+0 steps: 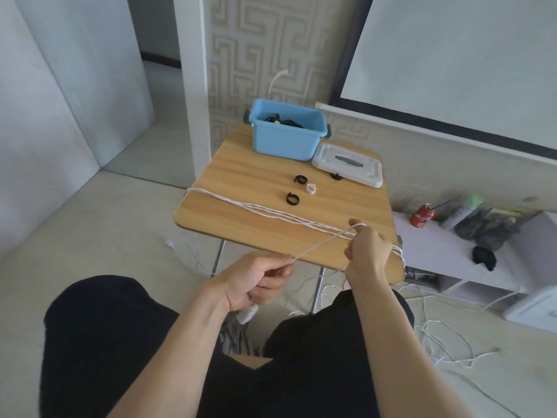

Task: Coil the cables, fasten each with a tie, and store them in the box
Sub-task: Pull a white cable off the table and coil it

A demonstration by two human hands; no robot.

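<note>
Cable [265,210] loops lie along the table [241,236] (for length); right hand [367,251] pinches them, left hand [259,279] apparently feeds slack.

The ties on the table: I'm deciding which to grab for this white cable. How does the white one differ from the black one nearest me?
The white tie is pale and looks smaller; the black tie is dark and looks a bit larger. The white tie lies farther back and more to the right, while the black tie lies closer to the white cable strands. Both are curled into loops, lie loose on the table, and neither hand touches them.
</note>
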